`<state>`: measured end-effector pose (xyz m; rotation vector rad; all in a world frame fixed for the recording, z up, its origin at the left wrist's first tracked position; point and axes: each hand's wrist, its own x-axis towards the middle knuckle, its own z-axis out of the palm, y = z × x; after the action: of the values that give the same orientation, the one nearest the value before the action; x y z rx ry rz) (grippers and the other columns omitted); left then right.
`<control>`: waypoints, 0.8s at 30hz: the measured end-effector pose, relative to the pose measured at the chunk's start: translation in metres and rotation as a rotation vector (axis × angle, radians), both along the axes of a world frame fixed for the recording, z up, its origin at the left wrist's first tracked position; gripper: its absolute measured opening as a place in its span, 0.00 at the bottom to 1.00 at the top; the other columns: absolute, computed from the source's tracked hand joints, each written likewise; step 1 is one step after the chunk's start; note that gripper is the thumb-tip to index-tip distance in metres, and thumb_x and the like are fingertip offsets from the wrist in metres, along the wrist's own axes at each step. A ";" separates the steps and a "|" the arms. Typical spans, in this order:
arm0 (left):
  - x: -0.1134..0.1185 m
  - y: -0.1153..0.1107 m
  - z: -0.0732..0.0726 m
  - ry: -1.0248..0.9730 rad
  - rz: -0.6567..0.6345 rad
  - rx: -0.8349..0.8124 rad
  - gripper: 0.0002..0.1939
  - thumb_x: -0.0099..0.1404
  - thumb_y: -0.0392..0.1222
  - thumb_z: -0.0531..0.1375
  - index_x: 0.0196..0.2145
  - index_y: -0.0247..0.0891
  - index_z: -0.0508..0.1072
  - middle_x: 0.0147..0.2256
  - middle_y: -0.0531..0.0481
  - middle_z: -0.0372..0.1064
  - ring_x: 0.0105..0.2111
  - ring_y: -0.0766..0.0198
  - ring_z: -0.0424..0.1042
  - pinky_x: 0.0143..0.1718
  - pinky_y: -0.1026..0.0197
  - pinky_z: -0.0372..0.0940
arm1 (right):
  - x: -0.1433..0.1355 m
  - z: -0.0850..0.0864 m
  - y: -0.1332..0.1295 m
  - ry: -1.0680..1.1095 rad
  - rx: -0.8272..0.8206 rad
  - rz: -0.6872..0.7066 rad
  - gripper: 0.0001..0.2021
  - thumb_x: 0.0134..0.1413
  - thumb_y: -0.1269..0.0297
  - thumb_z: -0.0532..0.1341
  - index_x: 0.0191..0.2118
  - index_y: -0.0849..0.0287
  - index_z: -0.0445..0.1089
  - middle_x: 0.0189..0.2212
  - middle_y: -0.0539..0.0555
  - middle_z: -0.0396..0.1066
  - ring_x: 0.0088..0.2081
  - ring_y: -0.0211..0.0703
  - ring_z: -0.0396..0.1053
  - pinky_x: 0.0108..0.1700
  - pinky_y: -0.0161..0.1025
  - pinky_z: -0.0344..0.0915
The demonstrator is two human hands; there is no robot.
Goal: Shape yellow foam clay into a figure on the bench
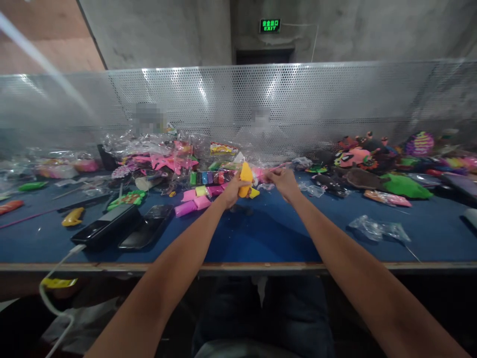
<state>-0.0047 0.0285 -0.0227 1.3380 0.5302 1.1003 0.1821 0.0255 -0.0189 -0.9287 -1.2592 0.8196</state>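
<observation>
My left hand (231, 191) is closed around a yellow curved piece (246, 174), a soft-looking toy or clay shape whose exact kind I cannot tell. My right hand (283, 182) is apart from it on the right, fingers pinched together at the edge of something pink (264, 174). What those fingertips hold is too small to make out. Just left of my left hand lie pink and purple packets (194, 204). Behind them is a row of small coloured blocks (208, 177), partly covered by clear wrapping.
A black power bank (108, 226) with a white cable and a dark phone (147, 227) lie at left on the blue table (261, 238). Plush toys (354, 159) are heaped at right, near a crumpled clear bag (378, 228). A perforated metal panel (208, 94) stands behind.
</observation>
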 end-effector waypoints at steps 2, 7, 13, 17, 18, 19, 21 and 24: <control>0.002 0.001 0.000 -0.003 -0.013 -0.043 0.23 0.61 0.54 0.64 0.46 0.36 0.68 0.33 0.48 0.71 0.22 0.67 0.68 0.20 0.64 0.62 | -0.002 0.003 -0.002 -0.050 0.107 -0.079 0.17 0.47 0.49 0.70 0.26 0.60 0.73 0.21 0.50 0.73 0.24 0.37 0.68 0.31 0.36 0.70; 0.008 0.002 0.000 0.063 -0.033 -0.102 0.32 0.66 0.69 0.50 0.41 0.34 0.70 0.29 0.47 0.70 0.21 0.67 0.67 0.20 0.65 0.62 | -0.011 0.007 -0.011 -0.259 0.205 0.010 0.25 0.52 0.37 0.61 0.27 0.58 0.71 0.18 0.49 0.67 0.20 0.36 0.64 0.26 0.35 0.63; 0.014 -0.006 0.000 0.048 -0.091 -0.088 0.31 0.68 0.68 0.48 0.37 0.35 0.71 0.26 0.49 0.67 0.22 0.67 0.67 0.20 0.67 0.62 | -0.016 0.007 -0.017 -0.417 0.196 0.021 0.26 0.49 0.38 0.63 0.21 0.58 0.68 0.16 0.48 0.64 0.20 0.35 0.59 0.25 0.35 0.57; 0.016 -0.009 0.002 0.066 -0.110 -0.091 0.32 0.68 0.70 0.47 0.35 0.35 0.70 0.24 0.50 0.65 0.20 0.67 0.66 0.20 0.66 0.62 | -0.018 0.009 -0.021 -0.350 0.220 0.007 0.23 0.50 0.40 0.63 0.23 0.57 0.68 0.19 0.48 0.67 0.21 0.35 0.61 0.26 0.35 0.58; 0.016 -0.009 0.002 0.070 -0.113 -0.091 0.33 0.67 0.70 0.47 0.35 0.34 0.70 0.24 0.50 0.64 0.20 0.67 0.66 0.20 0.66 0.62 | -0.019 0.009 -0.021 -0.341 0.223 -0.006 0.23 0.50 0.40 0.63 0.24 0.57 0.67 0.19 0.48 0.67 0.21 0.35 0.61 0.26 0.35 0.58; 0.017 -0.009 0.003 0.073 -0.116 -0.091 0.33 0.68 0.70 0.47 0.35 0.34 0.71 0.24 0.50 0.65 0.20 0.67 0.66 0.20 0.65 0.62 | -0.019 0.010 -0.022 -0.336 0.223 -0.018 0.23 0.50 0.40 0.63 0.24 0.56 0.67 0.19 0.48 0.67 0.21 0.35 0.61 0.26 0.35 0.58; 0.017 -0.010 0.003 0.078 -0.123 -0.088 0.34 0.68 0.70 0.45 0.36 0.34 0.71 0.24 0.50 0.65 0.20 0.67 0.66 0.20 0.66 0.61 | -0.020 0.010 -0.022 -0.324 0.210 -0.043 0.24 0.51 0.39 0.63 0.23 0.56 0.66 0.18 0.47 0.65 0.20 0.35 0.60 0.25 0.35 0.57; 0.018 -0.008 0.002 0.095 -0.105 -0.089 0.35 0.68 0.71 0.45 0.36 0.34 0.71 0.24 0.49 0.66 0.20 0.67 0.66 0.19 0.66 0.61 | -0.020 0.009 -0.022 -0.291 0.175 -0.043 0.25 0.50 0.38 0.63 0.21 0.56 0.64 0.15 0.47 0.61 0.19 0.34 0.58 0.24 0.35 0.56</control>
<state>0.0131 0.0201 -0.0210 1.3302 0.5659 0.9211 0.1623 0.0032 -0.0097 -0.9521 -1.5306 0.5421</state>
